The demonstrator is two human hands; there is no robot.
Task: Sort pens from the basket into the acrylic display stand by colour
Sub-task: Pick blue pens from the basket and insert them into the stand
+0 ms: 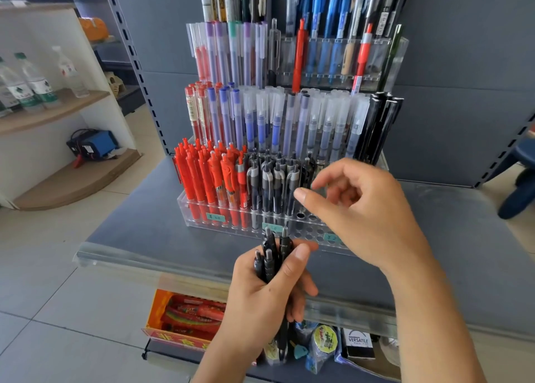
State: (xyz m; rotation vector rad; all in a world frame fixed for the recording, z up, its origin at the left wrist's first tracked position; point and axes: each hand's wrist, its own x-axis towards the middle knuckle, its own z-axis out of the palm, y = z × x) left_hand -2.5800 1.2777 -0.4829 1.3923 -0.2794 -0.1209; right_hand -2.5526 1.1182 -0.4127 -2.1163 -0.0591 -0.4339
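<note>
A grey shelf (162,238) with a clear plastic strip along its front edge carries the acrylic display stand (202,214), which sits toward the back edge and rises in three visible tiers, with more pens above. Bare shelf lies open to the stand's left and along the front edge, and a wider bare stretch runs to the right edge. On the lowest tier the red pens (208,177) fill the left end, too crowded to count; just beside them stand the black and grey pens (272,180), four clearly in the front row with more behind. Right of those, the front holes of the stand show unfilled. The right hand (362,206) hovers over that right part of the lowest tier, fingers loosely curled and apart, thumb out, gripping nothing. The left hand (269,290) is below the shelf's front edge, fingers wrapped tightly around a bundle of black pens (272,255), tips up; four tops show, perhaps more hidden in the fist. Under the shelf sit a box of red packets (185,316) and small packaged goods (341,345).
</note>
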